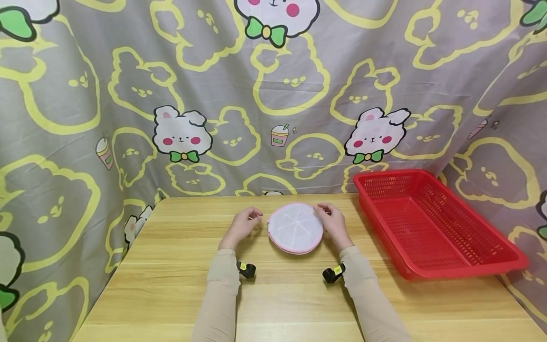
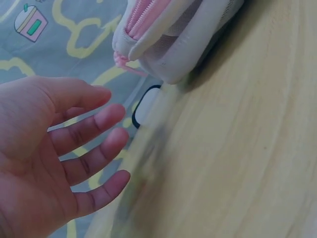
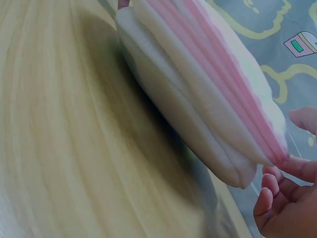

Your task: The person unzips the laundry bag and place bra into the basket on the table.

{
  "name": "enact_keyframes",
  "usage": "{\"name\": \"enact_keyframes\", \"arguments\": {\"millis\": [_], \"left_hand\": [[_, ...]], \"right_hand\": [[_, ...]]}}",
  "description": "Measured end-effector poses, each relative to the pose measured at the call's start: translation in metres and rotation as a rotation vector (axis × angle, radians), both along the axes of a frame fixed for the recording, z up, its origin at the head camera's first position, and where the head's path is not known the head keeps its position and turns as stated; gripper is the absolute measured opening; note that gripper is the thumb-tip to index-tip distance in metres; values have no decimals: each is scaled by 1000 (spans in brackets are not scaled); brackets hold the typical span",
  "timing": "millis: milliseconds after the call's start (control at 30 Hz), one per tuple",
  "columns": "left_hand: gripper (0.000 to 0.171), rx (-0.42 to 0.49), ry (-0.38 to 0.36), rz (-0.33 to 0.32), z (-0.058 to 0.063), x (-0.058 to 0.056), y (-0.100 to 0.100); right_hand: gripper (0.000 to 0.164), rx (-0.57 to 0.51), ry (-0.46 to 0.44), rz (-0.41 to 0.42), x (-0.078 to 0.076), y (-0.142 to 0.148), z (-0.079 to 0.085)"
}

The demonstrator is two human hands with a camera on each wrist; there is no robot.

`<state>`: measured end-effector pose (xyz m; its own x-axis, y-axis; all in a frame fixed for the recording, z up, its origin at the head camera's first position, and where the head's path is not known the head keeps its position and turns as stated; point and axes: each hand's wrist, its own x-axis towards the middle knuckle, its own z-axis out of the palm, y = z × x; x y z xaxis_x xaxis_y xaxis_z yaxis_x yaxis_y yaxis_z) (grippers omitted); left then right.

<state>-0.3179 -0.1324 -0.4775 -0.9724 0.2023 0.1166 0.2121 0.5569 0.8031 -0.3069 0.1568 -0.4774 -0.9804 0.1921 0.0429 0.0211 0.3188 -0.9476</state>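
A round white mesh laundry bag (image 1: 296,228) with pink trim lies between the two hands on the wooden table. Its zipper (image 2: 146,17) and a small pink pull loop (image 2: 124,62) face the left hand (image 1: 244,226). That hand stands a little apart from the bag, fingers loosely bent, holding nothing. At the opposite edge, the right hand (image 1: 333,222) touches the pink rim with a fingertip (image 3: 296,167). In the right wrist view its thumb (image 3: 303,119) stays off the bag, while the other fingers are loosely curled below the rim.
A red plastic basket (image 1: 466,273) with slotted walls stands at the right of the table (image 1: 171,285). A grey curtain (image 1: 299,166) with rabbit prints hangs along the back and both sides. Black wrist cameras (image 1: 247,270) sit at the cuffs.
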Motion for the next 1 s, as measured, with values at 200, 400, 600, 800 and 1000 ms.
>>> {"name": "enact_keyframes", "arguments": {"millis": [200,400,600,800,1000], "left_hand": [[18,21,36,34,9,2,1],[21,45,74,29,17,2,4],[24,44,134,3,27,6,9],[24,21,209,-64,40,15,17],[25,-55,314,-145,51,24,32]], "right_hand": [[46,-80,-16,63,1,10,2],[47,-80,-16,154,0,22,3],[49,-87,-20,232,-2,33,0],[52,-129,-26,255,-1,39,-3],[53,-253,-79,300,0,42,-4]]}}
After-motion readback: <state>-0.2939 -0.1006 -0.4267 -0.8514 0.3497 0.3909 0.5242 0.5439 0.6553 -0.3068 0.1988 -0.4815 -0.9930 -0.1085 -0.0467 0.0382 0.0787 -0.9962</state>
